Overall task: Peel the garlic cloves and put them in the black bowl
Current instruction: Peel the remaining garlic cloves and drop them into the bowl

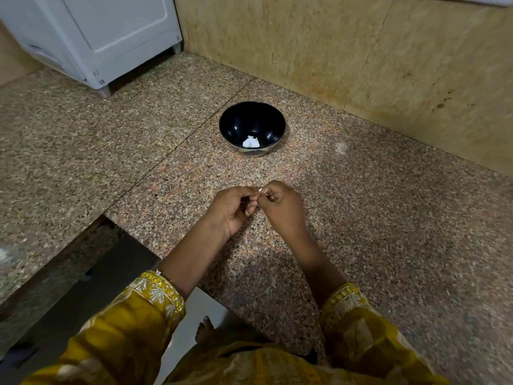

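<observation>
A black bowl (pixel 252 128) stands on the speckled granite counter (pixel 361 218), with white garlic pieces (pixel 251 142) lying at its bottom. Nearer to me, my left hand (pixel 234 211) and my right hand (pixel 283 208) meet fingertip to fingertip above the counter. Between them they pinch a small white garlic clove (pixel 261 190), of which only a sliver shows; the rest is hidden by my fingers. Both hands are well short of the bowl, about a hand's length in front of it.
A white appliance (pixel 105 37) on short legs stands at the back left. A tan stone wall (pixel 361 51) runs behind and to the right of the bowl. The counter's front edge drops off at lower left to the floor (pixel 91 295).
</observation>
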